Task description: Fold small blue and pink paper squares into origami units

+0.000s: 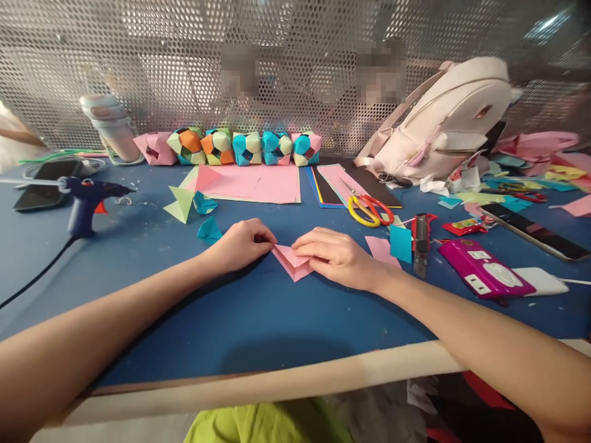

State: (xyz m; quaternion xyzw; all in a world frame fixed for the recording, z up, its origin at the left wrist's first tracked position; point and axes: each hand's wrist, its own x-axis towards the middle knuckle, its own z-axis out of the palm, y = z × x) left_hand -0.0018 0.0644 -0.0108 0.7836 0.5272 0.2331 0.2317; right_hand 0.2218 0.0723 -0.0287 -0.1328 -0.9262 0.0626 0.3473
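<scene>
Between my two hands a pink piece of folded paper [295, 269] lies on the blue table, with a pointed corner towards me. My left hand [244, 245] pinches its left corner between thumb and fingers. My right hand [339, 255] has its fingers closed on the paper's right side and covers part of it. Just beyond my left hand are a folded blue paper piece [209, 229], another blue piece [204, 203] and a light green folded piece [180, 204]. A pink paper square [381, 251] and a blue paper square [401, 243] lie beside my right wrist.
Several folded paper balls [247, 149] line the metal mesh, behind stacked pink sheets [253, 183]. A glue gun [85, 206] stands left. Scissors [364, 212], a purple power strip [480, 264], a phone [535, 231] and a backpack [443, 123] occupy the right. A bottle [108, 126] stands back left.
</scene>
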